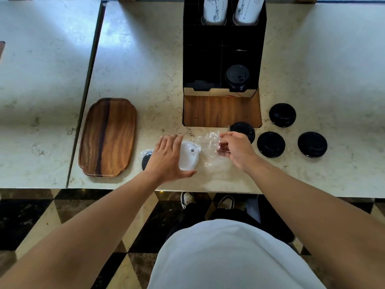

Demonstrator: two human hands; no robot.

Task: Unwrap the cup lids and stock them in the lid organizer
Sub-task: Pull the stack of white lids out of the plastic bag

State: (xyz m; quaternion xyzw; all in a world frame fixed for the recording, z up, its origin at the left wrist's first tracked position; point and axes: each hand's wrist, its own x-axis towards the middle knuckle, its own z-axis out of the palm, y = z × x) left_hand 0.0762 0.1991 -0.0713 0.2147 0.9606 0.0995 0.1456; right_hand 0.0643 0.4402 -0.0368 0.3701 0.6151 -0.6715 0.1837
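Note:
A stack of white cup lids [189, 156] lies on its side on the marble counter, inside a clear plastic wrap [210, 149]. My left hand [166, 157] grips the stack from the left. My right hand [233, 146] pinches the crumpled open end of the wrap. A wrapped black lid stack [145, 160] peeks out under my left hand. The black lid organizer [224, 49] stands behind, with black lids [237, 77] stacked in its front right slot; its front left slot looks dark and low.
Several loose black lid stacks [270, 144] sit to the right of my hands. A wooden tray [108, 137] lies at the left. Two white cup stacks [215, 9] stand in the organizer's back. The counter edge runs just below my hands.

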